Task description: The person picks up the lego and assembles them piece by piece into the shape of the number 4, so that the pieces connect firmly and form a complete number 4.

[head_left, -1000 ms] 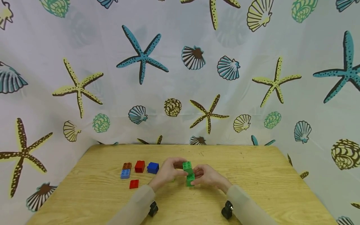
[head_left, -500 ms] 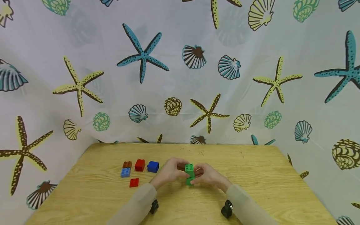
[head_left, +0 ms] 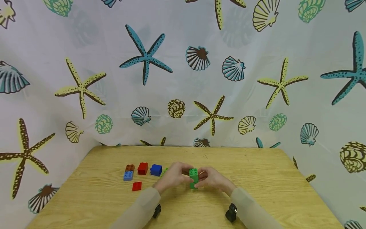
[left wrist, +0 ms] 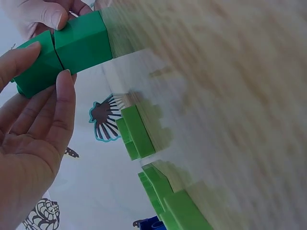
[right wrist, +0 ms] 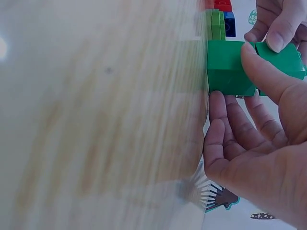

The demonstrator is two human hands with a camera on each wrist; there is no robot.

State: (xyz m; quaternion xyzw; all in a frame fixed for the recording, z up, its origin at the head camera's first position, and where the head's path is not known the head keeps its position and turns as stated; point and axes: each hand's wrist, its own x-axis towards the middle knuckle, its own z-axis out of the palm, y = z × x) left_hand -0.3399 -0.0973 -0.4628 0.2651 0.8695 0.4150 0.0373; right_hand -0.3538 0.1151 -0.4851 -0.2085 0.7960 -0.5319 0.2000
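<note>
Two green toy building bricks stand stacked on the table, the upper brick (head_left: pixel 193 174) directly over the lower brick (head_left: pixel 193 185). My left hand (head_left: pixel 174 176) pinches the upper one between thumb and fingers. From the other side my right hand (head_left: pixel 213 178) grips the lower one, thumb in front. In the left wrist view a thin dark seam runs between the upper brick (left wrist: pixel 38 74) and the lower brick (left wrist: pixel 85 43). The right wrist view has the lower brick (right wrist: pixel 229 67) resting on the tabletop. Whether the studs are fully pressed in, I cannot tell.
Left of my hands lie a brown brick (head_left: pixel 130 167), a light blue brick (head_left: pixel 128 175), a red brick (head_left: pixel 143 168), a flat red brick (head_left: pixel 137 186) and a dark blue brick (head_left: pixel 156 170). Light green bricks (left wrist: pixel 136 132) sit partly behind my left hand. A patterned curtain (head_left: pixel 183 79) hangs behind the table.
The upper green brick, tilted and offset to the left a second ago, has come down and right, upright over the lower one. My left hand moved slightly right with it; the right stayed nearly still.
</note>
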